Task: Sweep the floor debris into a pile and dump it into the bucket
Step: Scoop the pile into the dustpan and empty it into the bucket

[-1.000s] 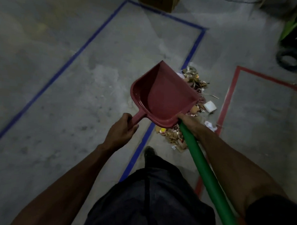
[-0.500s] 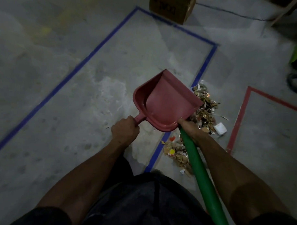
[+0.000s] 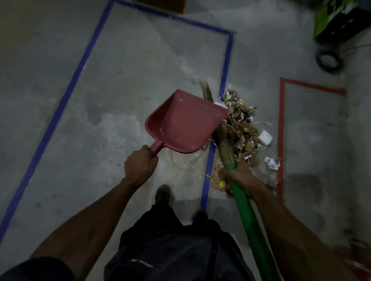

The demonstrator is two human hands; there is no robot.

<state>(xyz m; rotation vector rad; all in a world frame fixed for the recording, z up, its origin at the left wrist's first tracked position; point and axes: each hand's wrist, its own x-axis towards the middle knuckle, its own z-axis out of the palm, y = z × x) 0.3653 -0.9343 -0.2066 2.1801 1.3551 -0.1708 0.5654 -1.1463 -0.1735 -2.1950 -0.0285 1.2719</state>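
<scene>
Left hand (image 3: 140,167) grips the handle of the red dustpan (image 3: 184,122), fingers curled fully round it; the pan is held above the floor. Right hand (image 3: 238,175) grips the green broom handle (image 3: 253,224) just below the bristles (image 3: 222,141), which lie partly hidden behind the pan. Debris pile (image 3: 242,125) lies just right of the blue tape line (image 3: 224,64). Cardboard box (image 3: 162,0) is cut off at the top; its print is unreadable.

The person wore dark, near-black trousers (image 3: 176,255) with a small pale mark on the cloth, dark shoes (image 3: 162,195), and dark short sleeves (image 3: 35,270) that ended above the elbows. Both forearms and hands were bare, without gloves, watch or rings.
</scene>
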